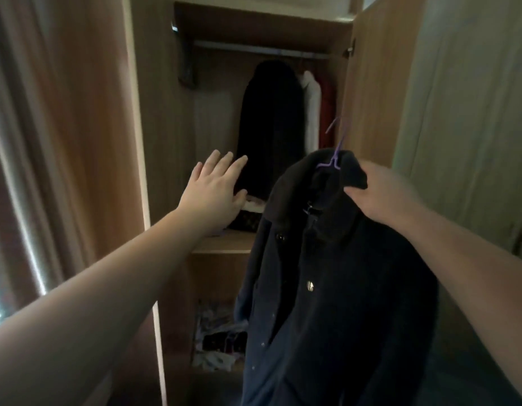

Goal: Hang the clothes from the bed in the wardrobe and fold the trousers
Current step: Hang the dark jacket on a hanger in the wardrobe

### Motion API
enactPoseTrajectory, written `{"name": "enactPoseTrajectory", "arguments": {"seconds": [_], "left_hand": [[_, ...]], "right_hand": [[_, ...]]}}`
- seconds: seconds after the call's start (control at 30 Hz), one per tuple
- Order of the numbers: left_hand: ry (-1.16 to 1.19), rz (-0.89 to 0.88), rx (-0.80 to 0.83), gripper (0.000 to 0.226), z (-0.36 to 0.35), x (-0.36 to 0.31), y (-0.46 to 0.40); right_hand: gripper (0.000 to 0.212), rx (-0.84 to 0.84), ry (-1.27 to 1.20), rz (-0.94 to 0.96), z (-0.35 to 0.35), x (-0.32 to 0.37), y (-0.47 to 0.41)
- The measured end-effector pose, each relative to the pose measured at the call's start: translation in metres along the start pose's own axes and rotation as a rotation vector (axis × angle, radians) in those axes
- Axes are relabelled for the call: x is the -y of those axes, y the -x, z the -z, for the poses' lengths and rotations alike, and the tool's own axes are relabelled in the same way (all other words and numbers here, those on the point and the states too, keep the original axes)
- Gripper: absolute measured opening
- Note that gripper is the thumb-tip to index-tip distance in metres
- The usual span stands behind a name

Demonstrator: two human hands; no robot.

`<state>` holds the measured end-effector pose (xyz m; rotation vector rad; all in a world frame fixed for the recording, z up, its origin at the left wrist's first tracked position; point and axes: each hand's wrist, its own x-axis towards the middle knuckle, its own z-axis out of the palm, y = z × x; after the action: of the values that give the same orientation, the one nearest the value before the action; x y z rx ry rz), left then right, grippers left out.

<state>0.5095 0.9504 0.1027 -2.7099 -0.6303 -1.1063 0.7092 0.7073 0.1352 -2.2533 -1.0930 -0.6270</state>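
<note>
A dark buttoned coat point(335, 288) hangs on a purple hanger point(333, 153), whose hook points up toward the open wardrobe. My right hand point(382, 197) grips the coat at its collar and shoulder, holding it up in front of the wardrobe. Fingers spread and straight, my left hand point(215, 191) reaches into the wardrobe, close to the lower part of a black garment point(271, 121) that hangs from the metal rail point(253, 49). It holds nothing.
A white garment point(311, 106) and a red one point(327, 112) hang at the right of the rail. Folded items lie on the wooden shelf point(224, 244); more clutter fills the compartment below point(218, 335). The wardrobe door point(379, 83) stands open on the right, a curtain point(49, 142) on the left.
</note>
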Motion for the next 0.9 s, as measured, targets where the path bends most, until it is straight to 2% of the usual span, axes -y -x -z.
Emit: {"name": "enactPoseTrajectory", "arguments": {"seconds": [0.1,0.43,0.57,0.77,0.9], "left_hand": [[-0.003,0.028,0.023,0.069,-0.014,0.009,-0.013],[-0.11,0.102,-0.058,0.071,-0.088,0.014,-0.119],[-0.146,0.125,-0.119,0.07,-0.116,0.02,-0.169],[-0.148,0.238,-0.205,0.07,-0.14,0.056,-0.241],[-0.161,0.232,-0.265,0.069,-0.155,0.081,-0.298]], "right_hand": [[0.055,0.009,-0.024,0.023,-0.018,-0.002,-0.025],[0.046,0.005,-0.11,0.204,-0.081,-0.025,-0.147],[0.051,-0.006,-0.109,0.256,-0.103,-0.03,-0.208],[0.049,-0.026,-0.119,0.274,-0.135,-0.037,-0.298],[0.052,-0.082,-0.09,0.294,-0.155,-0.036,-0.362]]}}
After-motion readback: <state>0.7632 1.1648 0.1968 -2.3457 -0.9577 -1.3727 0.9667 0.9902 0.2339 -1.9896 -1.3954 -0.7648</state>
